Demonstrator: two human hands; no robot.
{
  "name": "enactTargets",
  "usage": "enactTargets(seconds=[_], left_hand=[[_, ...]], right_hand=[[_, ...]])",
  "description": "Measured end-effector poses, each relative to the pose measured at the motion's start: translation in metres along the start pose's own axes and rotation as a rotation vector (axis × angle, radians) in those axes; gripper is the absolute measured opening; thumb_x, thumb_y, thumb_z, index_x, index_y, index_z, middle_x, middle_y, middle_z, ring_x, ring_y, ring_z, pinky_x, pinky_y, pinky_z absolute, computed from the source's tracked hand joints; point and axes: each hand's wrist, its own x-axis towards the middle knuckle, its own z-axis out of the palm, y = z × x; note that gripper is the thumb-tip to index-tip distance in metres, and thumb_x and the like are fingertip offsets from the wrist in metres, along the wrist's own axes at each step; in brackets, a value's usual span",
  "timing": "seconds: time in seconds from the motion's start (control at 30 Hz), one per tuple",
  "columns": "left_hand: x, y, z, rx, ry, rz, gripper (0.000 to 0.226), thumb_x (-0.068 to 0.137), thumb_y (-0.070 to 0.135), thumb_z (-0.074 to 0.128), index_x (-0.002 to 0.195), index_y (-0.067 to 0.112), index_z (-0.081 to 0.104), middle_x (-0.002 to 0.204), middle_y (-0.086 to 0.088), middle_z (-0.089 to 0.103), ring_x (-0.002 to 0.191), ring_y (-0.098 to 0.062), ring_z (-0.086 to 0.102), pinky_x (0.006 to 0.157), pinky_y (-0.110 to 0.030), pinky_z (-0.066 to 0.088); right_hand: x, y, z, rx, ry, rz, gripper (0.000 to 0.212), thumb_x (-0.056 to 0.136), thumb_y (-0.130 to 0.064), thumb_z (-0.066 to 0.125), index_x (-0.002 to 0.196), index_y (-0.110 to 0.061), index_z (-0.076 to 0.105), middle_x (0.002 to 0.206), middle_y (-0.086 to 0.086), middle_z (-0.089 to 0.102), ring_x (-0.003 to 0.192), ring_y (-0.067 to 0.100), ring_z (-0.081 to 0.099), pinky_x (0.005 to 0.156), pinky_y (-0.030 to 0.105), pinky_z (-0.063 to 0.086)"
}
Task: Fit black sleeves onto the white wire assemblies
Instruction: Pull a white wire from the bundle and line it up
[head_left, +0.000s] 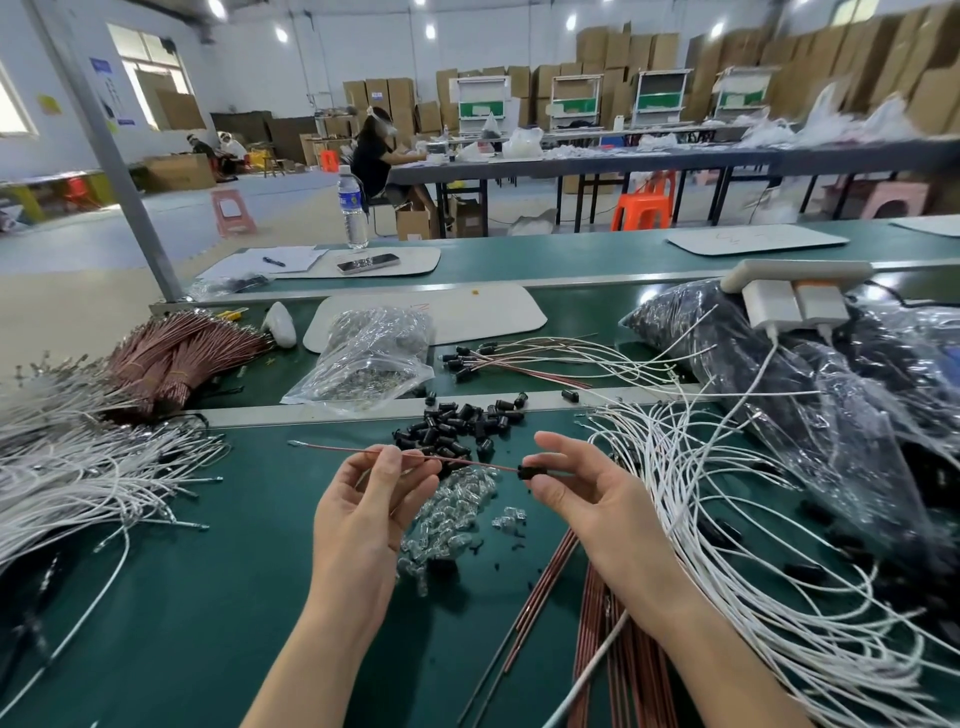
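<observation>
Sleeve-fitting step in hand: wire (467, 461) is pinched by left hand (358, 499), sleeve (527, 472) at its 3 o'clock end is pinched by right hand (587, 499); sleeve likely to be pushed home next.

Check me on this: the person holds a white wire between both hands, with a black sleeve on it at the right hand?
Not quite. In the head view the wire between the left hand and right hand is reddish-brown, not white. The black sleeve does sit on it at the right hand.
</observation>
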Motion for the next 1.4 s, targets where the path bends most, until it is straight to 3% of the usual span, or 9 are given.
enactTargets(seconds=[0.17, 0.33, 0.53, 0.83, 0.97, 1.07, 1.4], left_hand=[[-0.001, -0.001, 0.002, -0.001, -0.015, -0.029, 0.018, 0.084, 0.020, 0.068, 0.096, 0.008, 0.063, 0.094, -0.016, 0.076, 0.089, -0.027, 0.076, 0.068, -0.024, 0.060], [-0.004, 0.000, 0.004, -0.025, -0.041, -0.109, 0.022, 0.085, 0.021, 0.068, 0.097, 0.003, 0.063, 0.092, -0.017, 0.076, 0.084, -0.025, 0.077, 0.065, -0.024, 0.060], [-0.004, 0.001, 0.006, -0.062, -0.032, -0.152, 0.022, 0.084, 0.020, 0.068, 0.096, 0.003, 0.062, 0.087, -0.016, 0.075, 0.078, -0.022, 0.076, 0.062, -0.024, 0.060], [-0.006, 0.000, 0.009, -0.002, -0.012, -0.175, 0.031, 0.080, 0.028, 0.070, 0.094, 0.001, 0.063, 0.083, -0.014, 0.075, 0.069, -0.020, 0.075, 0.057, -0.023, 0.059], [-0.006, 0.001, 0.009, 0.024, -0.001, -0.187, 0.037, 0.083, 0.032, 0.068, 0.099, -0.001, 0.063, 0.081, -0.013, 0.074, 0.066, -0.019, 0.073, 0.056, -0.023, 0.059], [-0.007, -0.001, 0.010, 0.063, -0.024, -0.185, 0.028, 0.092, 0.028, 0.064, 0.099, 0.001, 0.061, 0.079, -0.011, 0.073, 0.062, -0.017, 0.071, 0.055, -0.023, 0.058], [-0.022, -0.014, 0.017, 0.261, -0.224, -0.085, 0.031, 0.079, 0.036, 0.071, 0.091, 0.008, 0.070, 0.096, -0.017, 0.075, 0.080, -0.026, 0.075, 0.065, -0.027, 0.059]], right_hand=[[0.000, -0.005, -0.003, 0.138, 0.023, 0.021, 0.042, 0.080, -0.024, 0.078, 0.120, -0.030, 0.066, 0.108, -0.006, 0.076, 0.102, 0.006, 0.071, 0.086, 0.011, 0.051], [-0.001, -0.007, -0.003, 0.229, 0.051, 0.041, 0.025, 0.073, -0.029, 0.081, 0.098, -0.032, 0.078, 0.106, -0.004, 0.077, 0.101, 0.007, 0.071, 0.083, 0.009, 0.050], [-0.001, -0.007, -0.003, 0.316, 0.022, 0.088, 0.039, 0.065, -0.037, 0.084, 0.103, -0.029, 0.080, 0.110, -0.001, 0.077, 0.107, 0.010, 0.070, 0.086, 0.013, 0.052], [-0.001, -0.013, 0.001, 0.553, 0.028, 0.112, 0.037, 0.068, -0.007, 0.076, 0.101, -0.023, 0.081, 0.106, 0.008, 0.076, 0.103, 0.015, 0.071, 0.085, 0.018, 0.055], [-0.001, -0.013, 0.001, 0.567, 0.026, 0.103, 0.039, 0.070, -0.003, 0.075, 0.103, -0.023, 0.079, 0.109, 0.011, 0.076, 0.104, 0.017, 0.071, 0.084, 0.018, 0.055], [-0.001, -0.011, 0.001, 0.549, 0.016, 0.094, 0.039, 0.070, -0.006, 0.076, 0.104, -0.025, 0.079, 0.110, 0.010, 0.075, 0.107, 0.018, 0.071, 0.086, 0.019, 0.055], [-0.004, -0.004, 0.012, 0.409, -0.027, 0.054, 0.047, 0.064, -0.036, 0.093, 0.107, -0.033, 0.076, 0.111, 0.005, 0.076, 0.107, 0.015, 0.071, 0.088, 0.017, 0.052]])
